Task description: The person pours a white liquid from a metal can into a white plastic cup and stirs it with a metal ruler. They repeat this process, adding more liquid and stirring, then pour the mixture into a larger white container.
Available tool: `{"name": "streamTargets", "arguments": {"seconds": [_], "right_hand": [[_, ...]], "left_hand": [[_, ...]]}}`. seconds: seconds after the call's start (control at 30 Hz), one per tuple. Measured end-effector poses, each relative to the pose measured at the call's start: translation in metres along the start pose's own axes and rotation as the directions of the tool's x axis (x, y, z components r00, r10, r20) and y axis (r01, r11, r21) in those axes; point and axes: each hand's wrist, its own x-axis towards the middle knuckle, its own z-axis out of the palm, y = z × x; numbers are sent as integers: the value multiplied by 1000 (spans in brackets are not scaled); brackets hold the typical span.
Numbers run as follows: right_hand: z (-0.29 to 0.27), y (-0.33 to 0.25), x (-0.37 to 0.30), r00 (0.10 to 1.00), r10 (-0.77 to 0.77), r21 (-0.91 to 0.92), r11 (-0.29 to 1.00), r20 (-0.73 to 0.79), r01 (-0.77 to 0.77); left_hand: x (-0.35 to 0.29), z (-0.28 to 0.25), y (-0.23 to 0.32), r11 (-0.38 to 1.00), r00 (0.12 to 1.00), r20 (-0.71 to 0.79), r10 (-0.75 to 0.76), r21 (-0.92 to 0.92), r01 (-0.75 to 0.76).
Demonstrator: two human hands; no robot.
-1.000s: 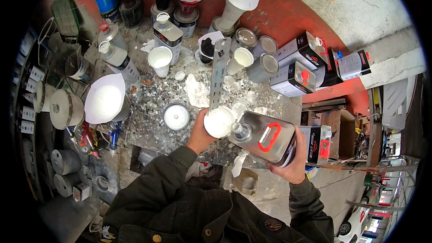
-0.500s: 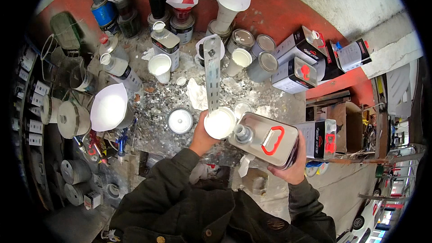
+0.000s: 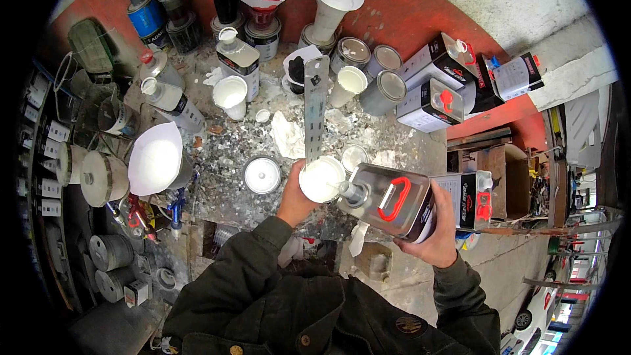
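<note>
My left hand (image 3: 296, 196) is wrapped round a white cup (image 3: 319, 199) holding white paint. A long perforated metal mixing ruler (image 3: 315, 105) stands upright in that cup. On the right, my right hand (image 3: 434, 233) grips the base end of a rectangular metal can (image 3: 404, 223), tilted left with its silver spout (image 3: 353, 192) at the cup's rim. A thin pale streak shows between spout and paint; whether liquid is flowing I cannot tell. The can's red handle (image 3: 394, 198) faces up, untouched. Left of the cup lies a round tin with a pale lid (image 3: 262, 175).
On the paint-spattered bench (image 3: 227, 158) stand a white cup (image 3: 231, 97), another pale cup (image 3: 348, 87) and a paper-lined container (image 3: 156, 158). Grey tins (image 3: 383, 93) and rectangular cans (image 3: 430, 105) line the back right. Spray guns (image 3: 176, 209) hang at the left edge.
My right hand has tipped the can further left, bringing its spout to the cup's rim. The cup and ruler have barely moved.
</note>
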Motion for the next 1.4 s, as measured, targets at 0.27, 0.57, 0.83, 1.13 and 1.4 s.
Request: {"name": "streamTargets", "arguments": {"seconds": [0.27, 0.57, 0.83, 1.13, 1.4], "right_hand": [[1, 2, 1, 1000, -24, -17, 1000, -8, 23], [7, 25, -14, 998, 31, 69, 997, -50, -28], [44, 68, -28, 962, 208, 431, 895, -179, -113], [83, 146, 19, 877, 306, 676, 736, -370, 29], [81, 217, 96, 890, 131, 474, 875, -437, 104]], "left_hand": [[2, 0, 1, 999, 1000, 14, -13, 38, 13], [0, 5, -11, 997, 998, -10, -56, 58, 56], [9, 7, -3, 973, 999, 28, -35, 230, 27], [-3, -7, 23, 884, 987, -21, -159, 441, 152], [-8, -28, 1, 902, 993, -42, -110, 415, 117]]}}
